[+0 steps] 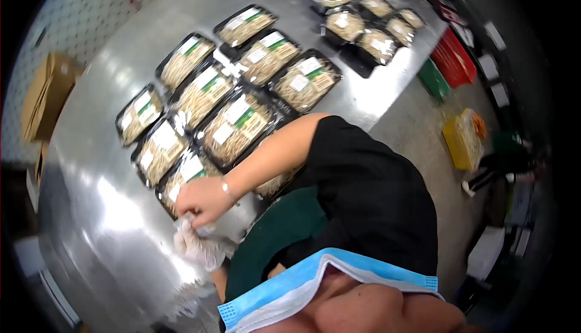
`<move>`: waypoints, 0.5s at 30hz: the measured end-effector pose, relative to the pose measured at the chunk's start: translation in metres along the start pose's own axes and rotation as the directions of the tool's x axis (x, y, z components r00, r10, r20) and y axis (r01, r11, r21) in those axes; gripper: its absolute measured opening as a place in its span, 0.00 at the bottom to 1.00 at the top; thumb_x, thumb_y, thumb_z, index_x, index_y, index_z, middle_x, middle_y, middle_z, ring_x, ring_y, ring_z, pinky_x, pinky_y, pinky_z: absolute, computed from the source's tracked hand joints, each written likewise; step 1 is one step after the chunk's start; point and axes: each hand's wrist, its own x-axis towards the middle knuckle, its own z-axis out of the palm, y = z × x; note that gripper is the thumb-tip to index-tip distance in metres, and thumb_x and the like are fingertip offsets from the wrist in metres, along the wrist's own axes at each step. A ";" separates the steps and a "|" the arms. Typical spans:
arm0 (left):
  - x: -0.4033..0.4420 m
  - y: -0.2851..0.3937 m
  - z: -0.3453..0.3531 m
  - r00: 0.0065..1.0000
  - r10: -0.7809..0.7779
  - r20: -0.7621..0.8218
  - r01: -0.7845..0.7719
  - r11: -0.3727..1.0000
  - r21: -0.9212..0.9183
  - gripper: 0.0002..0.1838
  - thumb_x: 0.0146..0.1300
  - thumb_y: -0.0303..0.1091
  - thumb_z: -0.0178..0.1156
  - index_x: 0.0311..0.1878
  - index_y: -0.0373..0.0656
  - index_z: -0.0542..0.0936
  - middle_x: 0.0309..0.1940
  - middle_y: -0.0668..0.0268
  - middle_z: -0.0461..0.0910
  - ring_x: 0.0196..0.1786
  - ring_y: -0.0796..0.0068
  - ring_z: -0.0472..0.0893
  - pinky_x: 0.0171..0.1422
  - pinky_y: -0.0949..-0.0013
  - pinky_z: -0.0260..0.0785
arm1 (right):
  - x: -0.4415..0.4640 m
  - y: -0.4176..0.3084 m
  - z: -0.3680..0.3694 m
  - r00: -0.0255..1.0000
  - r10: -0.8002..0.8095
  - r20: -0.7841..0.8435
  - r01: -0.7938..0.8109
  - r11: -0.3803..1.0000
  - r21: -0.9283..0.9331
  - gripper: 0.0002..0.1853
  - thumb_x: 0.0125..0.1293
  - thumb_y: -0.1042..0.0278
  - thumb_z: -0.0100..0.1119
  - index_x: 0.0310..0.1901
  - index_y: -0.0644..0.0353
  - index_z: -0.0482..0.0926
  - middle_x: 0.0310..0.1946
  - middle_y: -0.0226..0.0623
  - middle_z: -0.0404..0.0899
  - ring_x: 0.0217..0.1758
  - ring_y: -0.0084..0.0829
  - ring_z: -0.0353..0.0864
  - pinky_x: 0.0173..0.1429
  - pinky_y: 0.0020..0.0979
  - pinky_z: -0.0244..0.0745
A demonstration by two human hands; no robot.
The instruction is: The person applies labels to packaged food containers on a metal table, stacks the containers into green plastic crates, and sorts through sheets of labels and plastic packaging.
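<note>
My left hand (203,253) wears a thin, whitish see-through glove and is held up near the table's front edge. Its fingertips meet my bare right hand (206,201), which reaches across from the right with bent fingers closed on the thin glove material (186,223). How my left fingers lie is partly hidden. Just beyond my right hand sits a film-wrapped black tray (192,173) of pale, stringy food with a white and green label. Several similar packs, such as a middle one (237,124), stand in rows behind it; my right forearm hides some.
The packs rest on a shiny metal table (91,212). More wrapped trays (345,24) are grouped at its far right. A cardboard box (51,94) stands beyond the left edge. Right of the table are a red crate (454,59) and a yellow container (460,139) on the floor.
</note>
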 end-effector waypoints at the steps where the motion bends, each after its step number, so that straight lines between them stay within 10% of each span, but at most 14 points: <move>1: 0.001 -0.008 -0.005 0.993 0.114 0.021 -0.116 0.986 0.119 0.06 0.57 0.28 0.52 0.31 0.34 0.75 0.30 0.61 0.75 0.33 0.75 0.73 0.35 0.76 0.67 | -0.007 -0.005 -0.002 0.998 0.000 -0.064 0.002 0.999 0.040 0.12 0.46 0.61 0.61 0.30 0.57 0.74 0.23 0.34 0.74 0.30 0.35 0.73 0.33 0.31 0.68; 3: 0.002 -0.024 -0.014 0.939 0.337 0.061 -0.337 0.875 0.348 0.05 0.57 0.29 0.55 0.28 0.39 0.74 0.24 0.71 0.72 0.29 0.82 0.71 0.31 0.79 0.64 | -0.015 -0.006 -0.008 0.990 -0.045 -0.137 0.058 0.994 0.097 0.07 0.46 0.67 0.61 0.28 0.55 0.76 0.24 0.32 0.74 0.30 0.33 0.73 0.34 0.30 0.69; 6: -0.008 -0.004 0.012 0.971 -0.143 0.192 0.091 0.962 0.256 0.10 0.56 0.24 0.55 0.42 0.38 0.70 0.32 0.63 0.77 0.25 0.81 0.74 0.27 0.80 0.67 | -0.004 0.024 -0.051 0.978 0.134 -0.162 -0.122 0.989 0.084 0.05 0.47 0.69 0.62 0.28 0.55 0.78 0.26 0.30 0.76 0.32 0.25 0.74 0.38 0.26 0.70; 9: -0.011 -0.013 0.002 0.958 -0.169 0.232 0.103 0.957 0.270 0.09 0.58 0.23 0.51 0.42 0.37 0.69 0.34 0.58 0.77 0.27 0.78 0.76 0.23 0.80 0.67 | 0.047 0.121 -0.159 0.859 0.440 -0.261 -0.501 0.827 -0.255 0.16 0.54 0.57 0.56 0.41 0.58 0.74 0.35 0.39 0.77 0.37 0.32 0.76 0.44 0.30 0.71; 11: -0.015 -0.017 -0.010 0.927 -0.284 0.245 0.193 0.921 0.337 0.08 0.60 0.24 0.48 0.42 0.34 0.67 0.34 0.56 0.77 0.33 0.74 0.78 0.30 0.78 0.70 | 0.072 0.188 -0.218 0.772 0.493 -0.400 -0.635 0.578 -0.512 0.21 0.54 0.51 0.53 0.44 0.57 0.73 0.40 0.40 0.77 0.44 0.36 0.75 0.48 0.34 0.69; 15: -0.029 -0.032 -0.024 0.973 -0.152 0.176 0.089 0.943 0.319 0.08 0.59 0.19 0.46 0.42 0.31 0.68 0.39 0.52 0.76 0.43 0.66 0.76 0.53 0.66 0.66 | 0.103 0.261 -0.210 0.854 0.435 -0.286 -0.506 0.567 -0.650 0.22 0.55 0.47 0.49 0.44 0.55 0.73 0.39 0.42 0.76 0.43 0.40 0.75 0.48 0.36 0.68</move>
